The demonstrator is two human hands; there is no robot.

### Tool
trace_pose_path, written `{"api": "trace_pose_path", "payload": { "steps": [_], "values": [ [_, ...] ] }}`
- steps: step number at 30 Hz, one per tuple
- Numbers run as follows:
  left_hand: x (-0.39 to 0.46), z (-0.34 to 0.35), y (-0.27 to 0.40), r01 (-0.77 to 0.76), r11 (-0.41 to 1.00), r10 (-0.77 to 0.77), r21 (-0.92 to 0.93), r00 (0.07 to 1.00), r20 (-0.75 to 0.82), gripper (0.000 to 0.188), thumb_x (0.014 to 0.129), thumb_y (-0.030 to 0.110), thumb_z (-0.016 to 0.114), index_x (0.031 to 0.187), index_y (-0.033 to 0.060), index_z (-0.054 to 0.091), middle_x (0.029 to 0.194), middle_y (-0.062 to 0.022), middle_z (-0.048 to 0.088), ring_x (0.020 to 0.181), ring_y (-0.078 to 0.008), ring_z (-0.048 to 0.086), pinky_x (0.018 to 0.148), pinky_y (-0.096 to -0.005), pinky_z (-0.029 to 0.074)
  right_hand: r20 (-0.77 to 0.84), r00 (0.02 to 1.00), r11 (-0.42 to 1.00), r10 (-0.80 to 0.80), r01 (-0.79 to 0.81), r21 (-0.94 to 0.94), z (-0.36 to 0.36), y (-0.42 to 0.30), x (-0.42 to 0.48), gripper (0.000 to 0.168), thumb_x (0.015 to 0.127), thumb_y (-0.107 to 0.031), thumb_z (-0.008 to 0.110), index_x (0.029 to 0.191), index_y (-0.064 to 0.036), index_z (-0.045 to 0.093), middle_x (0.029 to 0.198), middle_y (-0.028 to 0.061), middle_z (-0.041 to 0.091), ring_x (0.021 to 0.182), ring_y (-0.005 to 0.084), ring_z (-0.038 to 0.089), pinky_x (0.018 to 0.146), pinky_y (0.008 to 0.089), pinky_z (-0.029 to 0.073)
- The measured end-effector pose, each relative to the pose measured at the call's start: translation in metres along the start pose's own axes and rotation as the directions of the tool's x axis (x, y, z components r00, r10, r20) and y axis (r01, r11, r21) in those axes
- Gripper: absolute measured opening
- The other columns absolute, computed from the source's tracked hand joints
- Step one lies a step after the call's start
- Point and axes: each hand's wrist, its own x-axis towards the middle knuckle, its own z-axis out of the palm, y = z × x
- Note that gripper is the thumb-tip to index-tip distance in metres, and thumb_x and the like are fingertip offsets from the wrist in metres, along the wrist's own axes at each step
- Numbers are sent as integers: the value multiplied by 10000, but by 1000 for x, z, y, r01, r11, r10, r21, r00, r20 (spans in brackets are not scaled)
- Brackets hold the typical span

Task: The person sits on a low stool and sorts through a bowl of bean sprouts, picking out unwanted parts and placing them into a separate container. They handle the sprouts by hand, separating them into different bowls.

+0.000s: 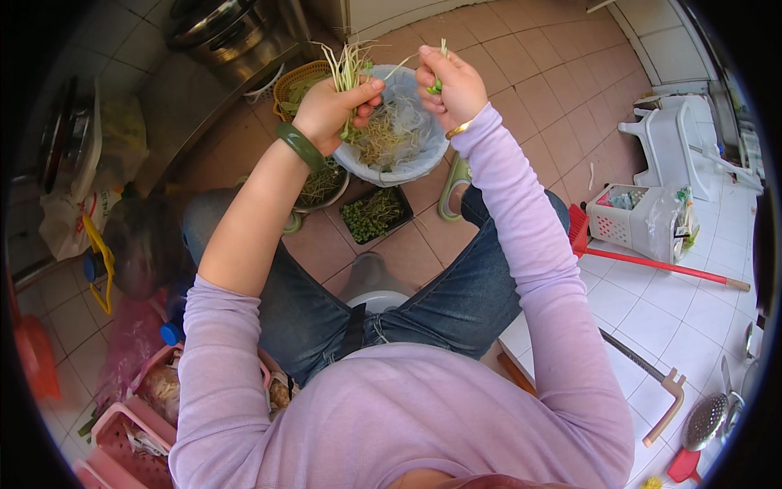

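My left hand [342, 104], with a green bangle at the wrist, grips a bunch of pale-stemmed sprouts [347, 68] with thin roots pointing up. My right hand [449, 82] holds a few sprouts [437, 87] with green leaves; one thin stem stretches towards the left hand. Below and between both hands stands a lined bin [435, 160] with loose roots and stems [391, 137] inside. Nearer my knees, a black tray [408, 215] holds green sprout tops [372, 217]. A round bowl [342, 192] of sprouts sits beside it, partly hidden by my left forearm.
A yellow basket [284, 91] with leaves stands left of the bin. To the right are a red broom [660, 264], a white plastic basket [611, 226] and white stools [672, 143]. Pink baskets [116, 428] and a large bottle [140, 250] stand at the left.
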Motion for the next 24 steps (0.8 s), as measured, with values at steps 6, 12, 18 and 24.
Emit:
{"api": "trace_pose_path", "payload": {
  "steps": [6, 12, 18, 24],
  "values": [
    [-2, -1, -1, -38, 995, 40, 88, 999, -25, 198, 787, 194, 707, 813, 43, 582, 689, 6, 540, 550, -62, 432, 488, -210, 342, 444, 639, 34, -628, 592, -805, -4, 3, -4, 132, 818, -183, 609, 912, -98, 643, 626, -45, 542, 549, 63, 508, 504, 226, 431],
    [-2, 1, 1, -55, 994, 56, 93, 998, -12, 195, 789, 191, 705, 825, 42, 585, 692, 3, 546, 559, -65, 439, 494, -208, 348, 217, 849, 444, -481, 450, -775, -5, 10, -4, 103, 783, -122, 625, 863, -67, 660, 729, -4, 634, 671, 67, 571, 597, 245, 465],
    [-2, -1, 2, -33, 995, 33, -96, 999, 1, 173, 808, 159, 678, 870, 27, 586, 730, -18, 557, 600, -68, 458, 487, -194, 348, 133, 985, 689, -107, 170, -704, -14, 8, 2, 168, 761, -130, 644, 907, -53, 672, 817, 32, 658, 734, 83, 585, 684, 244, 473],
    [-3, 2, 6, 50, 982, -49, -181, 999, 13, 178, 827, 156, 652, 909, 14, 583, 752, -24, 549, 605, -77, 460, 471, -186, 352, 139, 981, 858, -138, 188, -477, -5, 13, 0, 237, 785, -199, 691, 951, -31, 671, 872, 45, 662, 789, 94, 591, 723, 247, 470]
  ]
}}
